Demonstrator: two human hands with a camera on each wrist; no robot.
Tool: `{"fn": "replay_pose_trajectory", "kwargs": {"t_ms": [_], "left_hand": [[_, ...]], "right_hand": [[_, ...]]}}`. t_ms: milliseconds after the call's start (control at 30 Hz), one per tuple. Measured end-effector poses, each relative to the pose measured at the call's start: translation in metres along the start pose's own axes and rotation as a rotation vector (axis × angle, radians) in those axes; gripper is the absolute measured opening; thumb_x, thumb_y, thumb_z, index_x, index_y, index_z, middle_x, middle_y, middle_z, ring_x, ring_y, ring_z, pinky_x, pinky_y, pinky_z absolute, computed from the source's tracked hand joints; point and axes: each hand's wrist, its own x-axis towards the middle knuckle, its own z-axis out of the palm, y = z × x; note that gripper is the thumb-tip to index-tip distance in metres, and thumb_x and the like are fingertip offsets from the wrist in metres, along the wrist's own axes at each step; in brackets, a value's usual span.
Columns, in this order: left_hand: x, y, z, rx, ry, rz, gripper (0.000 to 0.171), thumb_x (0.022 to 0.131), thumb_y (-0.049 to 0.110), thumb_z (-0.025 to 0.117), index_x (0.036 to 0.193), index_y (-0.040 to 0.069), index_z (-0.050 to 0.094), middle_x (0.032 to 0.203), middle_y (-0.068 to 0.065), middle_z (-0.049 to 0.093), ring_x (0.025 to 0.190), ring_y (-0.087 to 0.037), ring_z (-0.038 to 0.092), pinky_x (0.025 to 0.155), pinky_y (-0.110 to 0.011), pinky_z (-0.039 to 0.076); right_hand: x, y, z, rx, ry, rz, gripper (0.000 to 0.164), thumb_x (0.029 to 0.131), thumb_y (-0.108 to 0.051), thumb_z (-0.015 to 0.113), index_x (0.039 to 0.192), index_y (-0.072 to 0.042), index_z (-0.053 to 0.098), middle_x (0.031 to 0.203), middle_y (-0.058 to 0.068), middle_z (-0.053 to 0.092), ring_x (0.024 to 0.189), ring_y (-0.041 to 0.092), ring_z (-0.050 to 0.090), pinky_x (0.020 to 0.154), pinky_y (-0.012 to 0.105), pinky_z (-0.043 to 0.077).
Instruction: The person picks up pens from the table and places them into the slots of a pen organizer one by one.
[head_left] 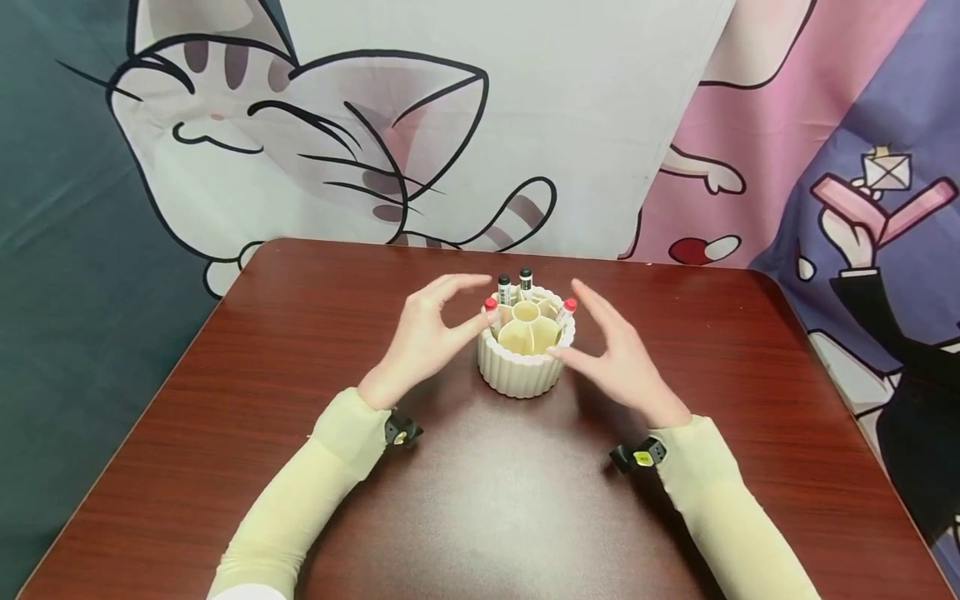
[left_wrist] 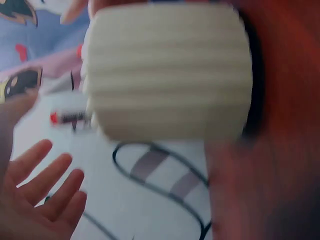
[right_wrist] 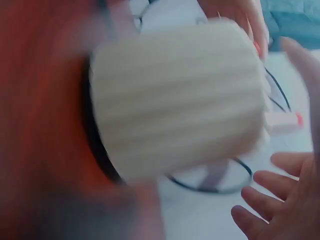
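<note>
A cream, ribbed round pen holder (head_left: 517, 373) stands upright on the table, divided into compartments around a central round one. Two black-capped markers (head_left: 504, 289) stand at its back; a red-capped marker (head_left: 491, 307) leans at the left and another red-capped marker (head_left: 567, 309) at the right. My left hand (head_left: 423, 329) is beside the holder, fingers apart, its thumb tip overlapping the left red-capped marker. On the other side my right hand (head_left: 618, 358) spreads its fingers, thumb tip at the front right rim. Both wrist views show the holder's ribbed wall (left_wrist: 170, 75) outside the fingers' grasp.
The dark red-brown wooden table (head_left: 510, 500) reflects light in front of the holder. Behind its far edge hangs a cloth (head_left: 600, 125) printed with a cartoon cat and figures. A small black camera (head_left: 402, 429) is strapped to each wrist.
</note>
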Motion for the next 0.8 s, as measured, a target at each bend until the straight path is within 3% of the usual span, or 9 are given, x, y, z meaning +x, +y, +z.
{"fn": "replay_pose_trajectory", "kwargs": {"t_ms": [167, 300, 433, 600, 800], "left_hand": [[0.005, -0.023, -0.035, 0.228, -0.063, -0.077, 0.087, 0.083, 0.058, 0.079, 0.156, 0.024, 0.045, 0.161, 0.007, 0.036, 0.148, -0.016, 0.029, 0.119, -0.045, 0.023], [0.007, -0.056, -0.055, 0.488, -0.177, -0.096, 0.111, 0.076, 0.077, 0.071, 0.162, 0.023, 0.029, 0.168, 0.000, 0.018, 0.153, -0.023, 0.013, 0.122, -0.048, 0.010], [0.005, -0.087, -0.059, 0.692, -0.310, -0.115, 0.128, 0.064, 0.094, 0.060, 0.164, 0.023, 0.023, 0.169, -0.008, 0.013, 0.154, -0.029, 0.005, 0.122, -0.051, 0.002], [0.002, -0.109, -0.055, 0.754, -0.425, -0.210, 0.122, 0.069, 0.098, 0.048, 0.165, 0.029, 0.016, 0.170, -0.007, 0.006, 0.154, -0.032, 0.000, 0.120, -0.056, -0.003], [0.001, -0.112, -0.054, 0.762, -0.447, -0.259, 0.117, 0.075, 0.095, 0.044, 0.165, 0.029, 0.013, 0.170, -0.008, 0.004, 0.154, -0.033, -0.002, 0.120, -0.057, -0.006]], "right_hand": [[0.002, 0.020, -0.048, -0.213, 0.058, -0.014, 0.088, 0.092, -0.046, 0.074, 0.163, -0.031, 0.025, 0.168, -0.004, 0.019, 0.153, 0.022, 0.013, 0.121, 0.051, 0.015], [0.003, 0.040, -0.079, -0.482, 0.058, 0.040, 0.096, 0.087, -0.063, 0.071, 0.163, -0.026, 0.026, 0.169, 0.007, 0.013, 0.154, 0.031, 0.002, 0.122, 0.053, 0.004], [0.002, 0.063, -0.091, -0.646, 0.010, 0.114, 0.105, 0.081, -0.075, 0.067, 0.163, -0.022, 0.027, 0.169, 0.013, 0.007, 0.153, 0.035, -0.006, 0.120, 0.054, -0.007], [0.001, 0.083, -0.085, -0.673, -0.047, 0.166, 0.106, 0.082, -0.079, 0.061, 0.163, -0.023, 0.026, 0.169, 0.015, 0.003, 0.153, 0.037, -0.008, 0.119, 0.055, -0.011], [0.002, 0.089, -0.080, -0.651, -0.042, 0.176, 0.106, 0.082, -0.078, 0.061, 0.163, -0.021, 0.025, 0.168, 0.016, 0.004, 0.153, 0.039, -0.006, 0.119, 0.056, -0.011]]}}
